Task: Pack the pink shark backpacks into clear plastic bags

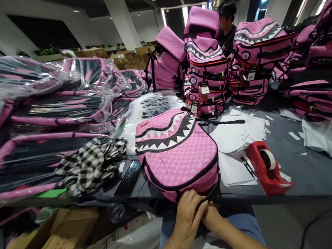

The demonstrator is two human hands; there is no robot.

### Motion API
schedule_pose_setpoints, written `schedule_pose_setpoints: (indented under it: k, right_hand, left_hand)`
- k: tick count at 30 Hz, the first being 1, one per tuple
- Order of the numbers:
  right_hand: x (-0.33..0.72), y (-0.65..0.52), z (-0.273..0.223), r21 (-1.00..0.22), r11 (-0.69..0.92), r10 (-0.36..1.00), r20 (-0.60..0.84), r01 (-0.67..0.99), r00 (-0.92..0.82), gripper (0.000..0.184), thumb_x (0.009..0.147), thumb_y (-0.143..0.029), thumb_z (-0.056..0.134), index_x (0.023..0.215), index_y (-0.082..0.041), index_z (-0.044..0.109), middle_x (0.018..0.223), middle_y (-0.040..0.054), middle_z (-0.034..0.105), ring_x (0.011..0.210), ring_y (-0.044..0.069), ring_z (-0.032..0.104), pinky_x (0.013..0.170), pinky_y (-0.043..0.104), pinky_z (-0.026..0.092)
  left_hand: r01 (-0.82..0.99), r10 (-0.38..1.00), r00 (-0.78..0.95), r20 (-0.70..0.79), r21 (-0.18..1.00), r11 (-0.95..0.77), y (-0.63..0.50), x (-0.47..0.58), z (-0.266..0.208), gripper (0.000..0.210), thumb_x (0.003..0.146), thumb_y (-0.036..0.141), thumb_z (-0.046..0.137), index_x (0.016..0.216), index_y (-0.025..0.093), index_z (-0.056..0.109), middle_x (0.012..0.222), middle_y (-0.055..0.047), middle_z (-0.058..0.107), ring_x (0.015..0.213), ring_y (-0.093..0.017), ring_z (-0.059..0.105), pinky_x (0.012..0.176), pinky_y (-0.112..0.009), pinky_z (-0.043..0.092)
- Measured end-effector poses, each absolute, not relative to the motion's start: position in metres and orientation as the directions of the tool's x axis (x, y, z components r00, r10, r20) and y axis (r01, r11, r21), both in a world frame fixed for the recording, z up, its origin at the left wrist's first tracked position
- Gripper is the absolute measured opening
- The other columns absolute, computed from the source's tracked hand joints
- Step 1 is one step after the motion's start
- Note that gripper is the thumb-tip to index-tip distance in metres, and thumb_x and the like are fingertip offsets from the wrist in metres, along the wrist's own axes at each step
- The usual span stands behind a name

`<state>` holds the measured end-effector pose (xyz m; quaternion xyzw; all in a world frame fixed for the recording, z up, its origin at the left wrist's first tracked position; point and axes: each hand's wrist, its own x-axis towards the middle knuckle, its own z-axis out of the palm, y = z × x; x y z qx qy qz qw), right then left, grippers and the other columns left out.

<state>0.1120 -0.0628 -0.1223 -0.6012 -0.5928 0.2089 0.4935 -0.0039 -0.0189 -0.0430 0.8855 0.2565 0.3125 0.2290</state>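
Observation:
A pink checkered backpack (183, 158) with a black-and-white shark-tooth band lies on the table, its near end at the front edge. My left hand (189, 209) is closed at that near end, with curled fingers against the pink fabric. Close beside it, partly behind its fingers, my right hand (211, 215) is closed too. What its fingers grip is hidden. A black strap (211, 192) runs along the bag's lower edge by both hands. From the bag's far right side another thin black strap (226, 122) stretches over white papers.
Right of the bag stand a red tape dispenser (267, 170) and white paper sheets (235, 168). To the left lie a dark phone (127, 178), a checkered cloth (91, 166) and plastic-wrapped bags (63, 110). Stacked backpacks (207, 70) rise behind, near a person (227, 26). Cardboard (60, 242) sits below.

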Motion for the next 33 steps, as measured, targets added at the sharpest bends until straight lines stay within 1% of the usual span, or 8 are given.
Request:
schedule_pose_setpoints:
  k: [4, 9, 13, 17, 23, 28, 31, 33]
  right_hand:
    - [0.14, -0.071, -0.108, -0.977, 0.113, 0.989, 0.128, 0.18, 0.075, 0.021, 0.088, -0.037, 0.055, 0.076, -0.022, 0.065, 0.055, -0.0033, 0.058, 0.04, 0.011, 0.049, 0.041, 0.021, 0.04]
    - [0.175, -0.072, -0.088, -0.906, -0.177, 0.927, -0.285, -0.385, 0.244, 0.055, 0.075, -0.075, 0.061, 0.08, -0.021, 0.058, 0.053, -0.0033, 0.054, 0.038, 0.008, 0.041, 0.034, 0.017, 0.018]
    - [0.171, -0.05, -0.084, -0.932, -0.219, 0.85, -0.327, -0.287, 0.412, 0.066, 0.063, -0.085, 0.065, 0.058, -0.022, 0.046, 0.039, -0.0064, 0.04, 0.033, 0.006, 0.032, 0.036, 0.019, 0.017]
    - [0.171, -0.036, -0.081, -0.946, -0.225, 0.84, -0.31, -0.234, 0.445, 0.072, 0.066, -0.092, 0.053, 0.053, -0.021, 0.05, 0.043, -0.0005, 0.049, 0.034, 0.007, 0.034, 0.038, 0.023, 0.018]
    - [0.223, -0.057, -0.072, -0.877, -0.151, 0.807, 0.157, 0.456, 0.569, 0.063, 0.09, -0.077, 0.04, 0.063, -0.022, 0.055, 0.057, 0.0025, 0.059, 0.052, 0.015, 0.052, 0.056, 0.028, 0.039]
    - [0.27, -0.077, -0.095, -0.656, -0.224, 0.773, 0.331, 0.721, 0.541, 0.056, 0.086, -0.076, 0.047, 0.075, -0.023, 0.059, 0.079, 0.0063, 0.062, 0.069, 0.021, 0.058, 0.064, 0.032, 0.042]
    - [0.28, -0.075, -0.108, -0.637, -0.215, 0.785, 0.338, 0.74, 0.519, 0.061, 0.092, -0.075, 0.037, 0.065, -0.023, 0.055, 0.072, 0.006, 0.06, 0.067, 0.022, 0.056, 0.064, 0.033, 0.041]
    - [0.285, -0.073, -0.106, -0.66, -0.166, 0.79, 0.356, 0.733, 0.499, 0.062, 0.092, -0.076, 0.037, 0.065, -0.023, 0.056, 0.071, 0.0058, 0.061, 0.065, 0.021, 0.056, 0.064, 0.033, 0.042]
  left_hand:
    - [0.194, 0.556, 0.737, 0.384, 0.667, -0.719, 0.003, -0.029, -0.025, 0.028, 0.102, 0.036, 0.051, 0.086, 0.019, 0.067, 0.075, -0.001, 0.06, 0.071, -0.015, 0.057, 0.066, -0.026, 0.044]
    - [0.252, 0.414, 0.885, 0.215, 0.525, -0.813, 0.01, -0.045, -0.024, 0.022, 0.1, 0.036, 0.052, 0.09, 0.019, 0.063, 0.083, -0.002, 0.062, 0.076, -0.016, 0.058, 0.066, -0.026, 0.042]
    - [0.333, 0.442, 0.855, 0.271, 0.364, -0.87, -0.004, -0.036, -0.034, 0.025, 0.098, 0.033, 0.053, 0.078, 0.019, 0.057, 0.078, -0.001, 0.059, 0.073, -0.017, 0.054, 0.065, -0.029, 0.038]
    - [0.247, 0.415, 0.839, 0.351, 0.433, -0.867, -0.001, -0.035, -0.036, 0.03, 0.092, 0.037, 0.061, 0.07, 0.02, 0.051, 0.068, 0.002, 0.051, 0.064, -0.014, 0.049, 0.059, -0.027, 0.034]
    - [0.292, 0.472, 0.807, 0.355, 0.455, -0.841, 0.024, -0.046, -0.038, 0.033, 0.101, 0.036, 0.053, 0.073, 0.019, 0.052, 0.066, 0.004, 0.051, 0.06, -0.011, 0.051, 0.058, -0.023, 0.035]
    - [0.267, 0.44, 0.7, 0.563, 0.366, -0.892, 0.019, -0.047, -0.052, 0.028, 0.1, 0.029, 0.055, 0.074, 0.019, 0.052, 0.067, 0.003, 0.052, 0.063, -0.013, 0.052, 0.062, -0.025, 0.04]
    - [0.268, 0.474, 0.586, 0.657, 0.395, -0.879, 0.003, -0.046, -0.056, 0.004, 0.096, 0.02, 0.06, 0.093, 0.019, 0.06, 0.083, -0.002, 0.062, 0.079, -0.017, 0.059, 0.073, -0.027, 0.048]
    - [0.205, 0.437, 0.503, 0.745, 0.388, -0.898, -0.012, -0.043, -0.059, 0.021, 0.094, 0.01, 0.058, 0.112, 0.018, 0.062, 0.098, -0.006, 0.066, 0.094, -0.019, 0.062, 0.088, -0.032, 0.049]
